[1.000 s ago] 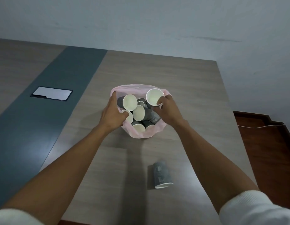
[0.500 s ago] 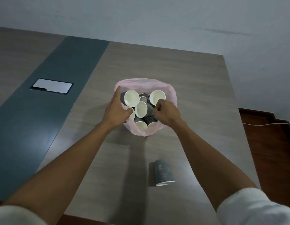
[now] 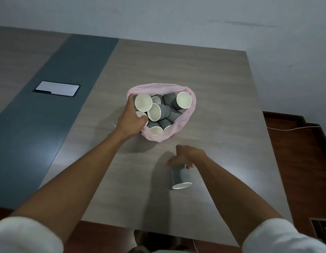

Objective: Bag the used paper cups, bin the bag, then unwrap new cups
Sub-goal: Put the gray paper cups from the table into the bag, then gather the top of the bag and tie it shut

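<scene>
A pink plastic bag (image 3: 184, 123) stands open on the wooden table (image 3: 204, 73), filled with several grey ribbed paper cups (image 3: 166, 112) with white insides. My left hand (image 3: 132, 121) grips the bag's left rim. One more grey cup (image 3: 180, 177) lies on its side nearer to me, mouth towards me. My right hand (image 3: 184, 157) hovers over that cup's base, fingers spread and touching or nearly touching it, not closed around it.
A white rectangular panel (image 3: 57, 88) is set into the table's dark blue strip (image 3: 40, 106) at the left. The table's right edge drops to a brown floor with a white cable (image 3: 293, 128). A pale wall rises behind the table.
My right hand left the bag's rim and came back towards me to the lying cup. The left hand kept hold of the bag, whose mouth spread wider.
</scene>
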Demonstrator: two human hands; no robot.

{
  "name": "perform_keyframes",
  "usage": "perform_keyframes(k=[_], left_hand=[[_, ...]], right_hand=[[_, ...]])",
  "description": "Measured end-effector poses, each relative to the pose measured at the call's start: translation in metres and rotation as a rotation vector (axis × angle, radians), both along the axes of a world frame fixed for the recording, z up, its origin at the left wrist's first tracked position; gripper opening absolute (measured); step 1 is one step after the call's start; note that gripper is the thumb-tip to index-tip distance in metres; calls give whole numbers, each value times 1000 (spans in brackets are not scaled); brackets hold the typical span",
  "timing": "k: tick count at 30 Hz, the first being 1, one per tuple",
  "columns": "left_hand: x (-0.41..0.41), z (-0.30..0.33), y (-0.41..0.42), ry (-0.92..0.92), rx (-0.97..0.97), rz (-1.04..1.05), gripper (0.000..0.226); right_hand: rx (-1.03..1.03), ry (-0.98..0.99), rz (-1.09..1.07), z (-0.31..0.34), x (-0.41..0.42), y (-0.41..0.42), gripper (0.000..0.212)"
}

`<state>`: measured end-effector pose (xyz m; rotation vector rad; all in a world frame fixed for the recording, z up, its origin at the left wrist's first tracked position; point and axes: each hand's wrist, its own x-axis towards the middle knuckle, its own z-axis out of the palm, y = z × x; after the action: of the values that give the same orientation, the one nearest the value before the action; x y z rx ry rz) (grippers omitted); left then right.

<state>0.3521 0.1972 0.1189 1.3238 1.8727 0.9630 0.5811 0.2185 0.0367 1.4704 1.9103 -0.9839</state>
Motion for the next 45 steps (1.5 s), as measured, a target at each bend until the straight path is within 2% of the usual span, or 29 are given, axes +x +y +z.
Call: perform_keyframes(k=[2, 5, 8, 10, 14, 16, 18, 21, 23, 27, 30, 36, 39, 42, 44, 45], left_hand=[[1, -1, -4, -4, 8, -11, 75], [0, -2, -9, -1, 18, -23, 77], [-1, 2, -12, 11, -20, -20, 84], [-3, 5, -14, 19, -36, -19, 86], [-8, 8, -13, 34, -42, -47, 81], [-11, 9, -10, 32, -53, -51, 83], [-14, 12, -6, 57, -61, -54, 91], [-15, 19, 0, 133, -53, -95, 102], [-16, 24, 6, 177, -43, -114, 103], [-23, 22, 19, 226, -8, -144, 99], [-28, 19, 27, 237, -10, -143, 101], [-38, 10, 34, 233, -8, -145, 103], [-41, 7, 34, 219, -12, -124, 100], [-45, 0, 35, 189, -2, -93, 100], [-48, -4, 36, 178, 7, -75, 100], [-49, -5, 36, 177, 10, -68, 100]], right_hand=[[37, -1, 6, -9, 1, -9, 70], [36, 20, 13, -12, 0, -8, 56], [8, 114, -40, 12, -2, 9, 50], [19, 273, -138, 38, -3, 26, 45], [19, 827, -486, 79, 0, 61, 29], [180, 960, -575, 91, -1, 74, 29], [392, 1004, -640, 93, -5, 84, 26], [615, 954, -732, 83, -12, 96, 24], [688, 889, -672, 74, -18, 107, 31], [690, 759, -579, 65, -37, 125, 52], [753, 685, -458, 58, -54, 135, 59], [900, 500, -261, 30, -77, 143, 35], [981, 400, -177, 19, -79, 140, 33], [1155, 462, -387, 15, -74, 137, 29], [1130, 452, -644, 15, -64, 139, 36], [1039, 407, -782, 15, -58, 142, 43]])
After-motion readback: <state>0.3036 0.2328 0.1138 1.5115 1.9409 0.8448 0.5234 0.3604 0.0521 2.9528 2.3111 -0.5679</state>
